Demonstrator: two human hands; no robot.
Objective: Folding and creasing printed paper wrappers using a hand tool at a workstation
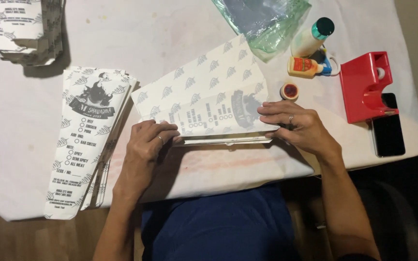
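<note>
From the head camera we look straight down at a desk (180,38) covered in a white sheet, with our lap in blue below its near edge.

Our left hand (146,145) lies flat, fingers spread and loose, pressing on the left end of a folded printed paper sheet (209,96); it grips nothing, only bears down, and a ring shows on one finger. Our right hand (293,123) does the same at the right end of the sheet, fingers stretched out flat along the fold, a ring on it too. The sheet lies slanted across the middle of the desk, its upper flap patterned with small grey leaf shapes, its lower flap folded over toward us so the printed panel faces up between the two hands.

Left of the left hand, a stack of finished paper sleeves (90,140) of the same print lies lengthwise, its lower end hanging over the desk edge. A second pile of sleeves (25,29) sits at the far left corner.

Beyond the right hand stands a small round red-topped pot (290,91), just beside the sheet's edge. Farther back lie a glue bottle with a teal cap (313,36), a small yellow glue bottle (303,66) and a green plastic bag (267,24). At the right sit a red tape dispenser (364,87) and, touching it, a black phone (388,130).
</note>
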